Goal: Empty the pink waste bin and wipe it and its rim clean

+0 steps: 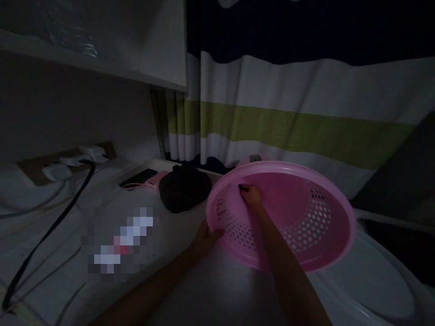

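Observation:
A pink plastic basket (282,190) with rows of round holes in its wall is tipped so that its mouth faces me. My left hand (206,235) grips its near left rim, thumb over the edge and the other fingers mostly hidden. Deep inside the basket, my right hand (251,195) is closed beside the inner surface. A small dark thing shows at its fingertips, too dim to name. Left of the basket, a black bundle (185,188) sits on the pale tabletop (217,290).
Behind the bundle lie a dark phone-like slab (139,178) and a pink corded block (157,180). Plugs (91,154) and a black cable (64,226) are at left. A striped curtain (288,122) hangs behind; a shelf (102,68) juts out above. A round-topped white surface (374,276) lies right.

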Available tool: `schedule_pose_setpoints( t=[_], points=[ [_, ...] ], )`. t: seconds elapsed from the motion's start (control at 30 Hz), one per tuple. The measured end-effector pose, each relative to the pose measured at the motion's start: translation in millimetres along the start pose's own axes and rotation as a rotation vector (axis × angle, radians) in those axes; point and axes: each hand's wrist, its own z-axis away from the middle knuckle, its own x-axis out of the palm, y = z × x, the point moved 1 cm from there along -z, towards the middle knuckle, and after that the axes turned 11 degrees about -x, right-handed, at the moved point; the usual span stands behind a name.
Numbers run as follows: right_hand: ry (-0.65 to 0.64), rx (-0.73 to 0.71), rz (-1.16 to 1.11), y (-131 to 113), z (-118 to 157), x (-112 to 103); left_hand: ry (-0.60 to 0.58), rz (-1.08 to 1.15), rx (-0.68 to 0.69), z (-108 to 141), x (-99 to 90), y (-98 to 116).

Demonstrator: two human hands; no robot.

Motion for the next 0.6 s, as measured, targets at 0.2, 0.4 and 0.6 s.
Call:
schedule_pose_setpoints(
  t=[0.2, 0.4, 0.6],
  points=[
    [0.030, 0.026, -0.118, 5.7, 1.4, 2.3, 0.002, -0.014, -0.017, 1.1, 0.8, -0.4],
    [0.076, 0.000, -0.144, 3.2, 1.6, 1.0, -0.018, -0.043, 0.018, 0.9, 2.7, 4.9],
    [0.226, -0.077, -0.130, -9.4, -17.1, -28.0, 0.016, -0.034, 0.004, 0.1, 1.7, 3.5]
  ],
)
